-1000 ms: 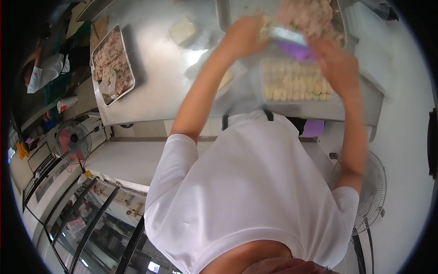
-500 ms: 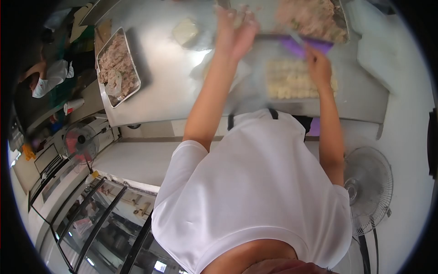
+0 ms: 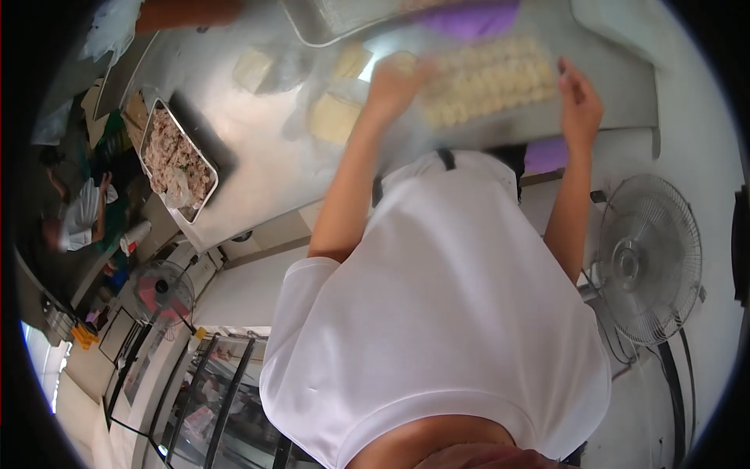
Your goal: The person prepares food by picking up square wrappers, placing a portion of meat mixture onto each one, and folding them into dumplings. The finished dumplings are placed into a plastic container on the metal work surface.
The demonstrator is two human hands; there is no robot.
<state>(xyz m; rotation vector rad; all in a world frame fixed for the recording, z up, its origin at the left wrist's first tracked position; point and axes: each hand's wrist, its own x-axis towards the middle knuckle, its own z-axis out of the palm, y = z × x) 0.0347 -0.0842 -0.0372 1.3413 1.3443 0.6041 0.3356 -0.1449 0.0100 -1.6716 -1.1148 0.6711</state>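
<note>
Rows of small pale yellow dumpling-like pieces (image 3: 488, 82) lie close together on the steel table, blurred. My left hand (image 3: 398, 84) is at the left end of these rows, its fingers smeared by motion. Beyond their right end is my right hand (image 3: 582, 105), fingers loosely bent and apart, with nothing visible in them. Left of my left hand lies a stack of square yellow wrappers (image 3: 333, 117). Another small stack of wrappers (image 3: 351, 60) sits behind it, and a third pale stack (image 3: 254, 69) lies with clear plastic farther left.
A metal tray of minced filling (image 3: 178, 160) stands at the table's left edge. Another metal tray (image 3: 312, 35) and a purple item (image 3: 475, 17) are at the back. Another person's arm (image 3: 187, 14) reaches in at top left. A fan (image 3: 648, 258) stands at right.
The view has shifted. My right hand no longer shows the pale tool it held and has moved to the rows' right end. My left hand has come down to their left end.
</note>
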